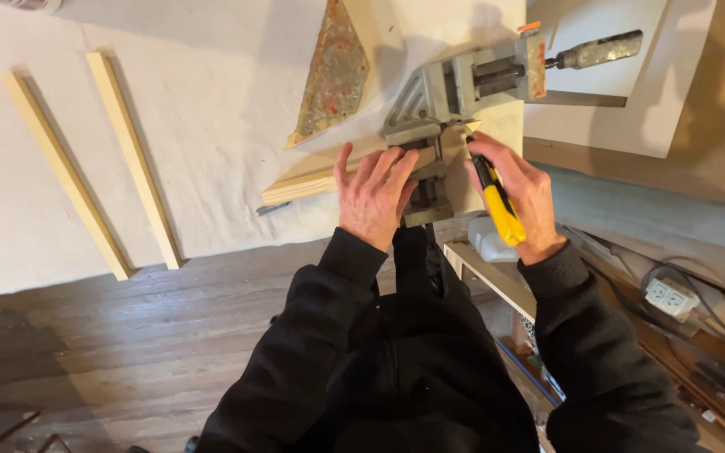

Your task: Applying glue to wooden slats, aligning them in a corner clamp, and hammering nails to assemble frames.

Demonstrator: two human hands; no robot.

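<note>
We see the left hand [375, 197] pressed flat, fingers spread wide, on a pale wooden strip [312, 180] at the centre of the frame, where it runs into a grey corner clamp [455, 92] on the worktop [211, 109]. The right hand [522, 197] is just right of it, fingers wrapped around a yellow and black tool [497, 201], its tip at the clamped joint. Two loose strips [94, 159] lie at the left.
</note>
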